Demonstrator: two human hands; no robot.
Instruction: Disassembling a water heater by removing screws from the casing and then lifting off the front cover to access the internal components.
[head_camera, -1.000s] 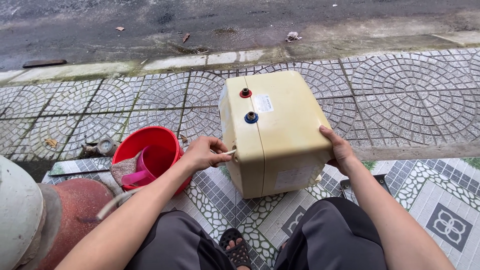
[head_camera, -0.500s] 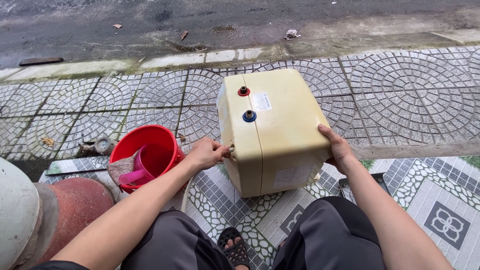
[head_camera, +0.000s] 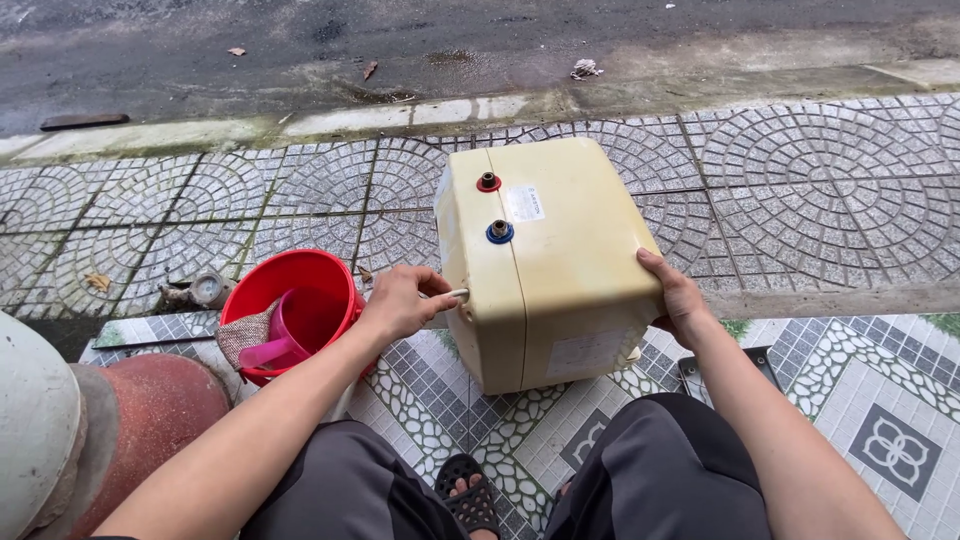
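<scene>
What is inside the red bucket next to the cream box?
Inside the red bucket lies a pink scoop, and a grey cloth hangs over its rim. The bucket's bottom beneath them is covered, so anything lying there cannot be seen.

The left hand (head_camera: 400, 303) covers most of a small white thing at the side of the cream box (head_camera: 550, 260), so I cannot tell what it is. The right hand (head_camera: 675, 300) has its palm hidden behind the box. A grey cloth (head_camera: 245, 338) hides part of the pink scoop (head_camera: 285, 335) in the red bucket (head_camera: 300, 275). The big round pot (head_camera: 60, 440) runs off the left edge.
</scene>
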